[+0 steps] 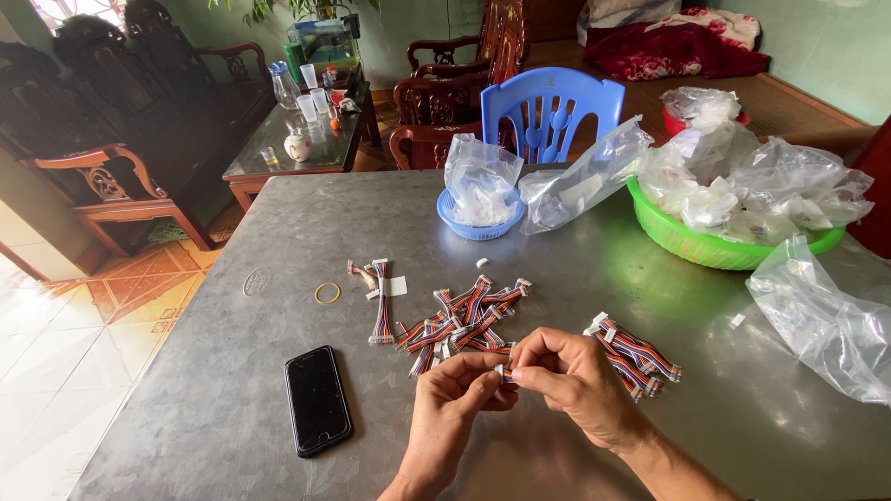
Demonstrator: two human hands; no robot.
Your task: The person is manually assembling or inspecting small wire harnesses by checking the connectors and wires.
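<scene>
1. Grey metal table (232, 390): left hand (450, 399) and right hand (575, 376) both pinch one small ribbon cable piece (506, 373) between their fingertips.
2. Nearby, the black phone (317, 400); a slipped connector could skitter against it.
3. Farther, loose cable pile (464, 320) might snag a sleeve.
4. Beyond, green basket (687, 243) brims with bags, which could slide off.

Both forearms run off the bottom edge, so nothing of the person past the wrists shows. The left hand (452, 401) and right hand (568, 376) pinch a small cable piece (506, 373) almost wholly covered by fingertips; its connector end is too small to make out. The clear bag (824, 320) is cut by the right edge. What fills the green basket (691, 243) stays blurred behind crumpled plastic, and the blue bowl (478, 227) likewise hides its contents.
</scene>
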